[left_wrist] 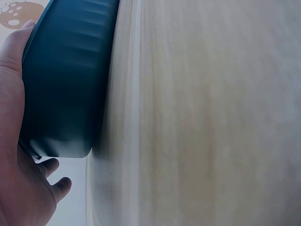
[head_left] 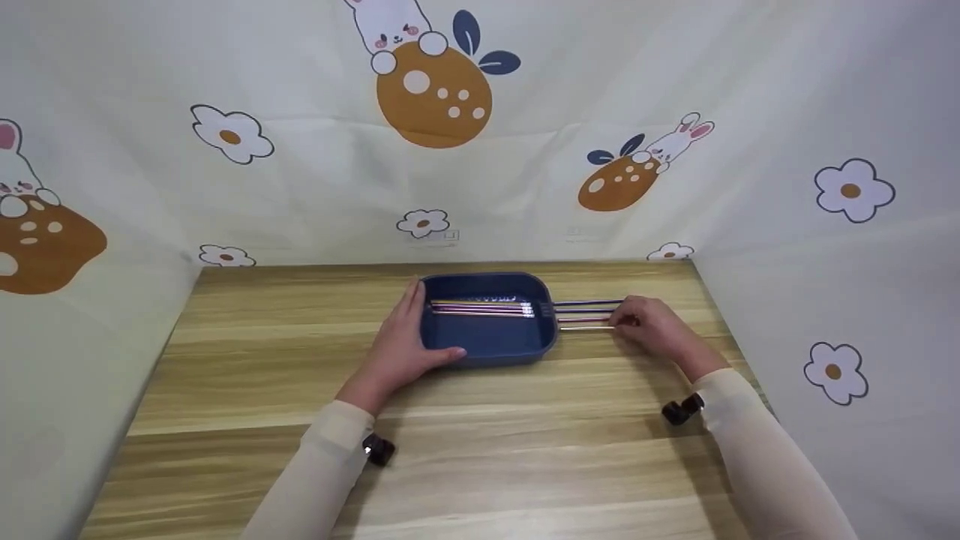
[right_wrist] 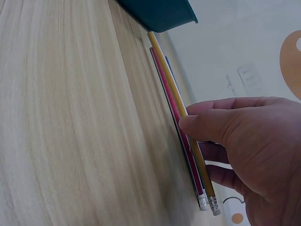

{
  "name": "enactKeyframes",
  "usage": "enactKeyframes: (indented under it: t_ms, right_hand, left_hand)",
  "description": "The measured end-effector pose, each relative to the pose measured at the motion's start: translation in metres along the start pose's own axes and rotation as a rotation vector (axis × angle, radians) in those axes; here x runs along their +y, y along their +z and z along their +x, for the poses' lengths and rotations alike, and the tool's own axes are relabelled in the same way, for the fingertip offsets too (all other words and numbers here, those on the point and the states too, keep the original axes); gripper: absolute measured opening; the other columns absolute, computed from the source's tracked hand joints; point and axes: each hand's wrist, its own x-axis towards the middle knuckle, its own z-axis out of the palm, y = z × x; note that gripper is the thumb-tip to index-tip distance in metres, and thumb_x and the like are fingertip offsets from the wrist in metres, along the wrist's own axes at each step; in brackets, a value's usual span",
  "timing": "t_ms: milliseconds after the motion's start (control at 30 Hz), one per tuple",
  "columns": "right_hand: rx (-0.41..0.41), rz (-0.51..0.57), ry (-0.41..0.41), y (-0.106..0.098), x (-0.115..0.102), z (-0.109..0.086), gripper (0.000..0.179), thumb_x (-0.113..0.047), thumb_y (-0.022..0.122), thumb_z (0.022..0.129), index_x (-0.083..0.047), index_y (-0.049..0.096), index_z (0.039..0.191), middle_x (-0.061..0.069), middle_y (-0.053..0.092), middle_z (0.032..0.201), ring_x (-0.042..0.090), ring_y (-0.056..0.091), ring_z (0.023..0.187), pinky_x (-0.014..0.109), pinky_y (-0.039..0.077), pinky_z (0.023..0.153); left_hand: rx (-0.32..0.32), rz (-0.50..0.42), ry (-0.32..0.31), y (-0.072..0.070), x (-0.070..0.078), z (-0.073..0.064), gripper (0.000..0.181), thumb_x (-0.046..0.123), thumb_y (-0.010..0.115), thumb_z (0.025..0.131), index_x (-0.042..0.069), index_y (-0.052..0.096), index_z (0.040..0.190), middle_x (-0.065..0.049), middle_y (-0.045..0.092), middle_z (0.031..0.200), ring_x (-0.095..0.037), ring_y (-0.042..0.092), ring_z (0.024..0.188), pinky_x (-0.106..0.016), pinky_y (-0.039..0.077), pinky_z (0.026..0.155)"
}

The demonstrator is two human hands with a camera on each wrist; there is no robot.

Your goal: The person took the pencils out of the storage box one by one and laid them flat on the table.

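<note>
A dark blue plastic bin sits on the table, several pencils lying side by side inside it. My left hand grips its left end, thumb over the front rim and fingers along the far side. To the right of the bin, my right hand pinches a yellow pencil between thumb and forefinger. Right beside that one, a pink pencil and darker pencils lie near the bin's right wall. The white eraser ends point away from the bin in the right wrist view.
The wood-grain table ends at a pale cloth printed with rabbits and flowers, which rises behind and on both sides. A small black camera sits at the right wrist, another black camera at the left.
</note>
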Motion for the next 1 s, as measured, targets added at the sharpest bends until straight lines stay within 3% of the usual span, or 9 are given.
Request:
enactKeyframes:
  t_ms: [333, 1000]
  right_hand:
    - [-0.011, 0.016, 0.040, 0.001, 0.003, 0.000, 0.012, 0.006, 0.081, 0.095, -0.002, 0.084, 0.103, 0.008, 0.077, 0.103, 0.022, 0.068, 0.094, 0.027, 0.054, 0.082]
    - [-0.016, -0.012, 0.017, 0.008, 0.010, 0.001, 0.014, 0.006, 0.080, 0.096, -0.004, 0.085, 0.105, 0.007, 0.077, 0.106, 0.027, 0.071, 0.102, 0.040, 0.057, 0.091]
  left_hand:
    - [0.006, -0.025, 0.007, -0.002, 0.003, -0.002, 0.143, 0.062, 0.096, 0.079, 0.005, 0.010, 0.178, -0.013, 0.006, 0.186, -0.038, 0.015, 0.169, -0.059, 0.024, 0.133]
    - [0.012, -0.029, 0.006, -0.001, 0.003, -0.002, 0.143, 0.062, 0.097, 0.078, 0.006, 0.010, 0.178, -0.014, 0.007, 0.186, -0.039, 0.016, 0.168, -0.058, 0.023, 0.134]
